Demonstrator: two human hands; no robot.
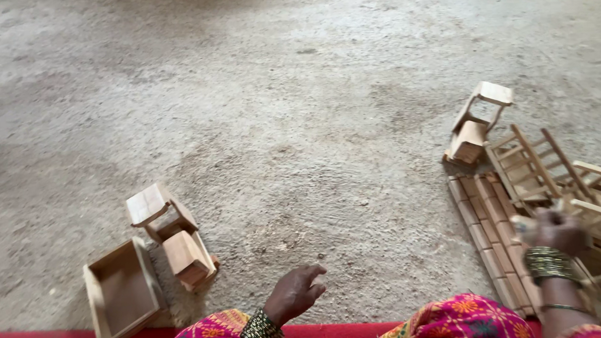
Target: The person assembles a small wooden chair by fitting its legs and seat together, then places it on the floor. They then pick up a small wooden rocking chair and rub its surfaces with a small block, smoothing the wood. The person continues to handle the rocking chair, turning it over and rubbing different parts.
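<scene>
- Small wooden piece [525,226]: gripped in the right hand [559,232] at the right edge, over the slatted wooden panel [484,232] and just beside the ladder-like frames [537,167]; motion blur hides its shape.
- Right hand: fingers closed around that piece; a firm, steady hold low over the panel seems wise.
- Left hand [295,292]: empty, fingers loosely curled, hovering above the floor [278,110].
- Further out: a miniature chair [475,126] beyond the frames; a second chair [173,233] and an open wooden box [121,292] lie at the left.

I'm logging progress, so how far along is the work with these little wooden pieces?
Done: two small wooden chairs lie on the floor beside a shallow open wooden box, and a third chair lies farther off. In hand: the right hand is on the slatted wooden frames; the left hand is empty. Left: those frames and a slatted panel.
</scene>
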